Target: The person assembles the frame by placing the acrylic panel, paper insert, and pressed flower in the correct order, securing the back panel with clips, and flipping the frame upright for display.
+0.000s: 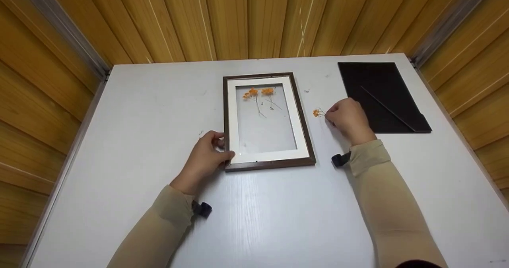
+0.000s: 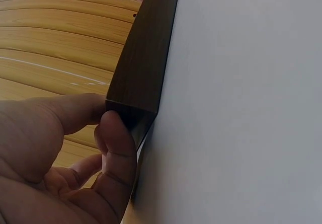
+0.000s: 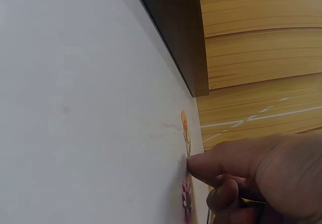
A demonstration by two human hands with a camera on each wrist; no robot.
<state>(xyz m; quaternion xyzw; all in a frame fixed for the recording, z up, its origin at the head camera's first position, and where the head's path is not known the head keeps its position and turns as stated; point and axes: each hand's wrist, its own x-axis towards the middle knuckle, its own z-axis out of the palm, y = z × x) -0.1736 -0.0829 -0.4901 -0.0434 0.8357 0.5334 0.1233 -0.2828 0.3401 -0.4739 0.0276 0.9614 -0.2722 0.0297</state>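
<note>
A picture frame (image 1: 270, 164) with a dark brown border and white mat lies on the white table. Two orange dried flower sprigs (image 1: 253, 92) lie in the upper part of its window. My left hand (image 1: 206, 152) grips the lower left of the frame, thumb on its top face and fingers at its side; in the left wrist view the fingers curl against the frame corner (image 2: 138, 68). To the right of the frame, my right hand (image 1: 350, 119) pinches the stem of a small orange dried flower sprig (image 1: 317, 112) at the tabletop. The sprig's orange head (image 3: 184, 122) points away from the fingertips.
A black backing board (image 1: 377, 77) with a narrow strip, perhaps its stand, lies at the right rear. Small crumbs (image 1: 306, 90) are scattered near the frame. Wood-panelled walls (image 1: 262, 17) close off the table's back and sides.
</note>
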